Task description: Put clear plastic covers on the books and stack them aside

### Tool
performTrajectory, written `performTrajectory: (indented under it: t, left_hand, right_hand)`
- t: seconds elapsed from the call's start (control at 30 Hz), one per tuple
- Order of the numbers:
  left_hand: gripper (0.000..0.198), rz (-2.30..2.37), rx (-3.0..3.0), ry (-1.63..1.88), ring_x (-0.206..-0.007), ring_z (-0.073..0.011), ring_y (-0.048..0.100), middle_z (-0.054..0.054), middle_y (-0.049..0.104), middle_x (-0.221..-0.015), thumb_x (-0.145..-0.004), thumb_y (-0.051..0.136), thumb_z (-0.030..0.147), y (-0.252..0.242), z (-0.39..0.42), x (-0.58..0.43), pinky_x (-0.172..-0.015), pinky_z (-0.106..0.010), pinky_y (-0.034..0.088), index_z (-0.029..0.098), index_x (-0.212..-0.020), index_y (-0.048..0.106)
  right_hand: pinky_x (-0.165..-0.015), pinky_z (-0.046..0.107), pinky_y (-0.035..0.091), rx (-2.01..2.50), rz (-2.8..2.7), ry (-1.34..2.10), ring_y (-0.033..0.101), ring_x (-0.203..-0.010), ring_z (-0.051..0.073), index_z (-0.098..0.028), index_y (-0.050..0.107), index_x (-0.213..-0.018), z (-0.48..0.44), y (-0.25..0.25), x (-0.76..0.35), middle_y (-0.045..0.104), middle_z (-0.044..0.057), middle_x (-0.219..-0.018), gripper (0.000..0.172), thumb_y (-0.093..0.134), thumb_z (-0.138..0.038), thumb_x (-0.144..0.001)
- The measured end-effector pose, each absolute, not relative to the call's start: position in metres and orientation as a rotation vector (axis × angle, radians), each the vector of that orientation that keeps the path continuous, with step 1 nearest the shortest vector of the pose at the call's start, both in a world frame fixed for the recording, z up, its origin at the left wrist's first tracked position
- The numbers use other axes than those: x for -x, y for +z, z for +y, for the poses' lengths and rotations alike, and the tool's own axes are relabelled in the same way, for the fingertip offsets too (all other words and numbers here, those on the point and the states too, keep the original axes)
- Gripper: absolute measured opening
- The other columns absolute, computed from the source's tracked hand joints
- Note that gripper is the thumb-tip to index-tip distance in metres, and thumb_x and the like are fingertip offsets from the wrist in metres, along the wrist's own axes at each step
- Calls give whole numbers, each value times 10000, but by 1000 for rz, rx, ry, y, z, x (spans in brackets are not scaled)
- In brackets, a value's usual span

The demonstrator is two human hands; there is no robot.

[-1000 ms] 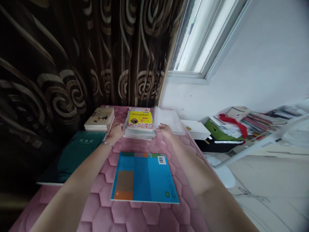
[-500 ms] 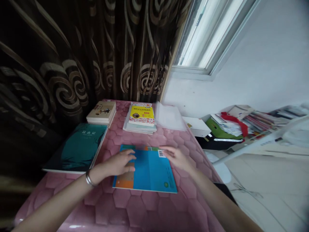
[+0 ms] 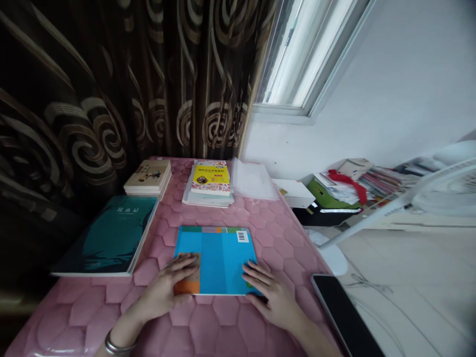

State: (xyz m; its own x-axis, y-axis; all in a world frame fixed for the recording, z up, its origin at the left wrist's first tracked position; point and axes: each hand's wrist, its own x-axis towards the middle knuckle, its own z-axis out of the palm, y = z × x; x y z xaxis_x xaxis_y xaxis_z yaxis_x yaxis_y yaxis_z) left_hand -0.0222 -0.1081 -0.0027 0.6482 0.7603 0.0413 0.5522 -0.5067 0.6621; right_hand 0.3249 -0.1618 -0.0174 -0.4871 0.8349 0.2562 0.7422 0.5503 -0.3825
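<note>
A blue book (image 3: 223,258) with orange and brown blocks and a white barcode label lies flat on the pink hexagon-patterned table cover (image 3: 208,327). On its near left corner rests my left hand (image 3: 167,285), fingers stretched over the cover and thumb by the near edge. My right hand (image 3: 273,295) lies the same way on the near right corner, fingers spread. Both hands are open. A large dark teal book (image 3: 119,228) is to the left, close to a small stack of beige books (image 3: 148,178).
Behind the blue book, a yellow-and-white book (image 3: 210,177) tops a pile beside a translucent sheet (image 3: 255,179). A black phone-like device (image 3: 345,315) lies along the right edge. Beyond stand a white fan (image 3: 379,213) and a green box of papers (image 3: 330,191). A patterned curtain (image 3: 141,84) hangs behind.
Both hands have come nearer, from the book's upper part to its near corners, and now lie on it. The view has shifted, bringing more of the black device into sight.
</note>
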Motion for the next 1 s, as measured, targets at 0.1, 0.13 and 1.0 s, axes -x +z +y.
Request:
performTrajectory:
  t: [0.1,0.13,1.0]
  left_hand:
    - [680,1017,-2218,492,-1411,-263,349,-28,422,-1511,-739,721,168,-2,-109,22,-1166,-533,273,365,-1358,521]
    - [674,1018,-2211,494,-1408,-264,353,-28,427,-1508,-736,720,166,0,-109,22,-1166,-530,274,362,-1352,530]
    - [246,1188,-2195,788,-1023,-210,692,-22,753,-1063,-911,537,390,0,-118,29,-927,-320,550,302,-1015,742]
  right_hand:
    - [-1032,484,493,1257,-2351,302,501,-1292,282,-288,590,-1315,-162,-20,-325,576,54,-1358,418,587,-283,-896]
    - [-1025,481,500,1246,-2340,309,507,-1285,283,-294,595,-1309,-162,-20,-325,583,54,-1349,417,593,-279,-893]
    - [-810,342,605,1279,-2124,210,728,-920,218,-299,739,-1002,-151,-22,-322,762,18,-994,263,484,-272,-948]
